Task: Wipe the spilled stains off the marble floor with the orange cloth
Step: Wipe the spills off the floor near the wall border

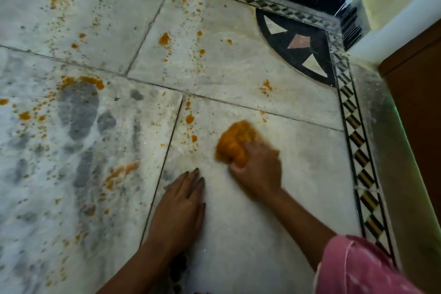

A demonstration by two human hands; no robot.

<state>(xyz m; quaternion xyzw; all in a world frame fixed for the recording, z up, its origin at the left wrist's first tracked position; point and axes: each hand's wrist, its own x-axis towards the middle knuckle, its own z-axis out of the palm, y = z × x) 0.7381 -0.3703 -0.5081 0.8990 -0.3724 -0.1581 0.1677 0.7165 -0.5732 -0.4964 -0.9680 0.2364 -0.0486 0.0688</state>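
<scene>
Head view of a marble floor (238,74), with the black quarter-circle corner inlay (298,43) taken as reference. Below and left of the inlay, on the near slab, the right hand (256,169) grips a bunched orange cloth (235,142). Its fingers are curled round the cloth's near end and hold it against the floor, though both are blurred and single fingers cannot be told apart. Farther below and left of the inlay, the left hand (182,205) rests flat on the same slab, palm down. Its fingers are straight and held close together, with the tips near the cloth but apart from it. Orange stains (164,38) lie left of the inlay across the far slabs and more thickly on the slabs far to its left; a few spots sit just left of the cloth. A chequered border strip (358,131) runs down from the inlay's right edge, and a wooden panel (415,93) stands to the right of it. A pink sleeve (353,267) covers the right arm, well below the inlay.
</scene>
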